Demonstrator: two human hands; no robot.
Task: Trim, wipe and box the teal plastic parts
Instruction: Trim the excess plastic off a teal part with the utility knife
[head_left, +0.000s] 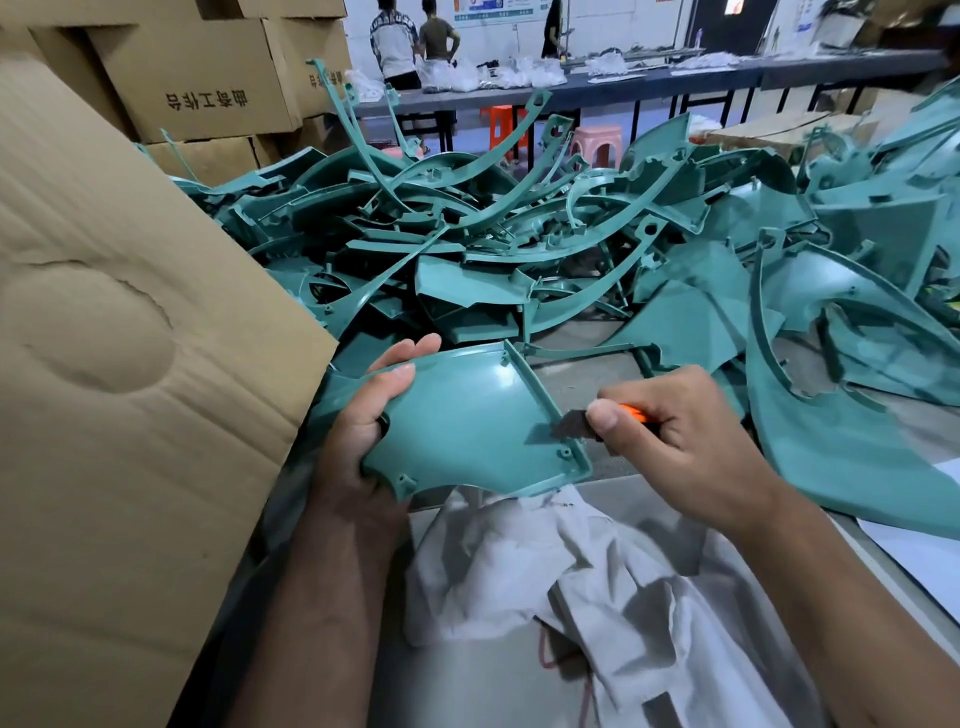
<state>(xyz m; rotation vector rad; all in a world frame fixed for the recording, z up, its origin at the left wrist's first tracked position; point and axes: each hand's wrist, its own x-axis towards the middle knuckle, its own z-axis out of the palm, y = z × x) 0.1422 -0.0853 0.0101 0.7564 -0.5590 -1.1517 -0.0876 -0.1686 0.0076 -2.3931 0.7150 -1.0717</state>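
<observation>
Workshop table (582, 358): left hand (363, 421) grips teal panel (467, 431), right hand (675, 436) holds knife (587, 420)

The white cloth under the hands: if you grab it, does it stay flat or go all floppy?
Probably floppy: the white cloth already lies crumpled in soft folds on the table. It likely weighs little and would sag from a hand, not hold its shape.
</observation>
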